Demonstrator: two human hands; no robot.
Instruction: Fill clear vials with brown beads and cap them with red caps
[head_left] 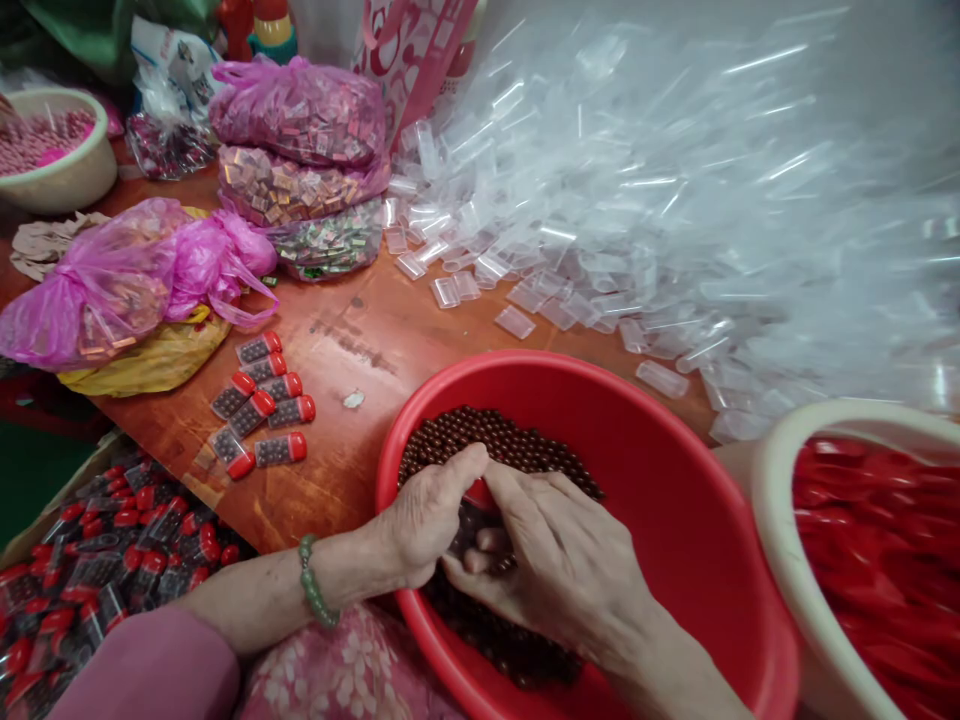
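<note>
Fingers [480, 540] of both hands curled down into dark brown beads [495, 440]
My left hand [427, 515] and right hand [555, 570] meet, nearly closed, inside the red plastic basin [645, 420]; I cannot tell what they pinch. Red-capped tubes [262, 420] lie beside it near the front edge of the tabletop [337, 340]; clear tubes [600, 240] heap toward the far right corner.

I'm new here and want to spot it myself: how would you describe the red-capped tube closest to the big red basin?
On the table, find the red basin. Just left of it lies a small group of red-capped tubes. Your tube is the one nearest the basin, lying almost level with its cap pointing right, and no other tube sits between it and the rim.
</note>
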